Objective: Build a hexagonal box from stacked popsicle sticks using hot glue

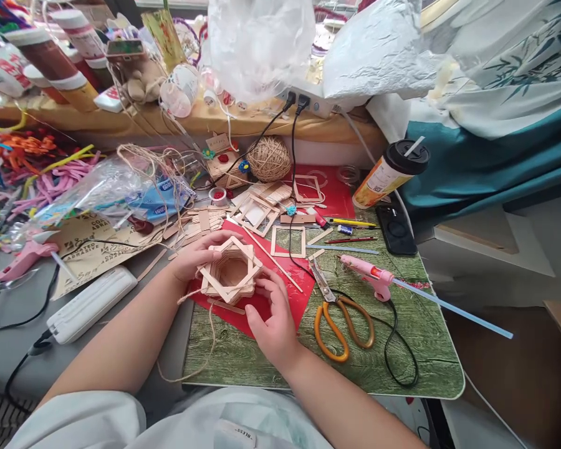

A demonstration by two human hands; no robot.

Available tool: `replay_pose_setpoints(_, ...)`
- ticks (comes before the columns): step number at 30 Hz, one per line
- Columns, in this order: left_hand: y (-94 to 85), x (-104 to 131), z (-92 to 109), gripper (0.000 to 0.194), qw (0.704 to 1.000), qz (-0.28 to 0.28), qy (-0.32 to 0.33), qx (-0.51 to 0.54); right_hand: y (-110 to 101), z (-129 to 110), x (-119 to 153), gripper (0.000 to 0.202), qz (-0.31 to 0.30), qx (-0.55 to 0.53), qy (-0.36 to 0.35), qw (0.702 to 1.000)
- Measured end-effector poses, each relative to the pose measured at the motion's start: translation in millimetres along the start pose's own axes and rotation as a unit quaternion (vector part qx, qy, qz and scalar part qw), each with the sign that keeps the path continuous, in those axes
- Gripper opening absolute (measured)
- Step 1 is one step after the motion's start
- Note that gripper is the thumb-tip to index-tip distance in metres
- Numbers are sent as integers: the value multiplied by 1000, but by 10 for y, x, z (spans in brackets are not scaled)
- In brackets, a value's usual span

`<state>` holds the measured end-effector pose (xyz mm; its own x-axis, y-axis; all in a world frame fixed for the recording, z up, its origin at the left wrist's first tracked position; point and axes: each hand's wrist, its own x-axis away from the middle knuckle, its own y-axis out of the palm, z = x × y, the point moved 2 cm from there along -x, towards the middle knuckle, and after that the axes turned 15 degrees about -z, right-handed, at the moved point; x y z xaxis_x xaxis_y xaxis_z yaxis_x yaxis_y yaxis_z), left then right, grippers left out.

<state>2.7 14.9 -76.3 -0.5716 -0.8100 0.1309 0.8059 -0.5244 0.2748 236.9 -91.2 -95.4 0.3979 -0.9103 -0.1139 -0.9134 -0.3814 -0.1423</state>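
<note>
A star-shaped pot built from stacked craft sticks (210, 280) sits between my hands, its round opening tilted up toward me. My left hand (194, 259) grips its left and far side, with the thumb over the top rim. On the right side, the fingers of my right hand (275, 315) press against the wall, and the thumb stands away near the lower front. Twine (212, 337) trails from the pot's left side down across the green board. A loose craft stick (227, 306) lies just below the pot on the red sheet (303, 299).
Orange-handled scissors (331, 330) and a pink glue gun (371, 274) with its cord lie at right. Behind them are a phone (395, 229) and a lidded drink cup (388, 174). Square stick frames (288, 242) and a twine ball (270, 158) are farther back. A white power strip (91, 305) lies left.
</note>
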Motion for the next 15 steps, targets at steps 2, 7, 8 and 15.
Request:
replay_pose_setpoints(2, 1, 13, -33, 63, 1000, 15, 8, 11, 19, 13, -17, 48, 5, -9, 4, 1000)
replay_pose_setpoints(7, -10, 33, -56, 59, 1000, 13, 17, 13, 76, 41, -31, 54, 24, -13, 13, 1000)
replay_pose_setpoints(8, -15, 36, -57, 59, 1000, 8, 19, 7, 84, 48, -29, 53, 24, -11, 14, 1000)
replay_pose_setpoints(15, -22, 70, -91, 56, 999, -40, 36, 3, 126, 87, -12, 54, 29, -47, 13, 998)
